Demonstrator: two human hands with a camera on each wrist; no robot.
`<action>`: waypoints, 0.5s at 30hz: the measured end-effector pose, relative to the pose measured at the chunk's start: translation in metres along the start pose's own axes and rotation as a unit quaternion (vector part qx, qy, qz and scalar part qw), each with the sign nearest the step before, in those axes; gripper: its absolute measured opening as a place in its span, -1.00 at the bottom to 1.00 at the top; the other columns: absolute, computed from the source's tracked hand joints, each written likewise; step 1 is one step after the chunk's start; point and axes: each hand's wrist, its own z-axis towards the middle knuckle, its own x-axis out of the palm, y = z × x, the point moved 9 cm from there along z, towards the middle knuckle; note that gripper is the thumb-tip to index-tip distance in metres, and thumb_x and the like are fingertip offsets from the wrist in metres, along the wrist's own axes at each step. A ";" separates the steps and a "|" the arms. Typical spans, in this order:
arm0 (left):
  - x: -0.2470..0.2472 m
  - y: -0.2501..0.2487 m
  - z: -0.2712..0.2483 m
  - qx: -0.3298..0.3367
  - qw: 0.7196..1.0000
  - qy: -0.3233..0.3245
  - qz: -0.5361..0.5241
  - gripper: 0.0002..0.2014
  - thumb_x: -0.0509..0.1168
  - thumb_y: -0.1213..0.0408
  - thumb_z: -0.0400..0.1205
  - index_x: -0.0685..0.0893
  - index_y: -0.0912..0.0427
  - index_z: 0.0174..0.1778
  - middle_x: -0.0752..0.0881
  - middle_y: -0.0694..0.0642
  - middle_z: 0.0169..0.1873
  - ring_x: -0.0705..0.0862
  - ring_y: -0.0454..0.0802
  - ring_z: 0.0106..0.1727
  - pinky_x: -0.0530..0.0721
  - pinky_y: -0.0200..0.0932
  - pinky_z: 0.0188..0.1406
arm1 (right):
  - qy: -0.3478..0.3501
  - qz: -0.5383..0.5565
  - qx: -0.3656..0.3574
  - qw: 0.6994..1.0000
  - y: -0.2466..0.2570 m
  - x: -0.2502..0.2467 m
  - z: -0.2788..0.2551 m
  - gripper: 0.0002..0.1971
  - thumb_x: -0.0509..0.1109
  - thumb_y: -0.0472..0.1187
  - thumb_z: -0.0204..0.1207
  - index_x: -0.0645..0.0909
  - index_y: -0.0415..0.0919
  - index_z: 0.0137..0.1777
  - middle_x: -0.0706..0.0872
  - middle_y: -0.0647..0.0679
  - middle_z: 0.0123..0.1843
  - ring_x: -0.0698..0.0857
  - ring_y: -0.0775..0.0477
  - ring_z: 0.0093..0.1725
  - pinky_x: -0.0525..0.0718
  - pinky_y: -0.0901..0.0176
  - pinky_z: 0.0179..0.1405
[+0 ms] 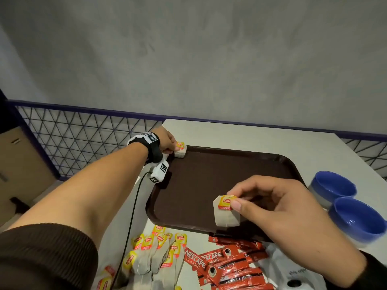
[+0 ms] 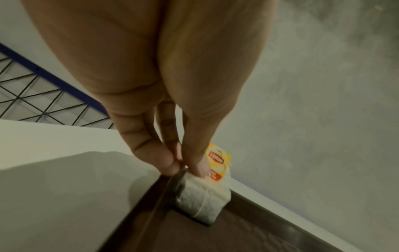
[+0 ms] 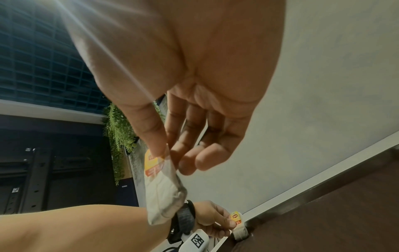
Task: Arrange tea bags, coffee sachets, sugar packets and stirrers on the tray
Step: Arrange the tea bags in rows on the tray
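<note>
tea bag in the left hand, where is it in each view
Head: the tea bag is left of centre, at the tray's far left corner, pinched by the left hand.
Left wrist: lower centre, under the fingertips.
Right wrist: bottom, right of centre.
Shared landmark: the tray's corner.

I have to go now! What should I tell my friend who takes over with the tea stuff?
Left hand pinches a tea bag standing at the far left corner of the brown tray.
Right hand pinches another tea bag above the tray's near edge.
Done: nothing released on the tray yet.
Left: set both bags down, then the tea bag pile, the coffee sachets and the white sugar pack from the table. No stirrers in view.
</note>
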 end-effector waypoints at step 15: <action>-0.009 -0.009 0.008 0.015 0.994 -0.017 0.107 -0.84 0.69 0.24 0.46 0.85 0.11 -0.15 0.80 0.00 -0.30 0.75 -0.02 -0.18 0.72 -0.13 -0.25 | 0.007 -0.010 -0.008 1.000 0.001 0.002 0.006 -0.85 0.60 -0.05 0.50 0.83 0.31 -0.07 0.86 0.29 -0.05 0.82 0.20 0.05 0.82 0.11 0.10</action>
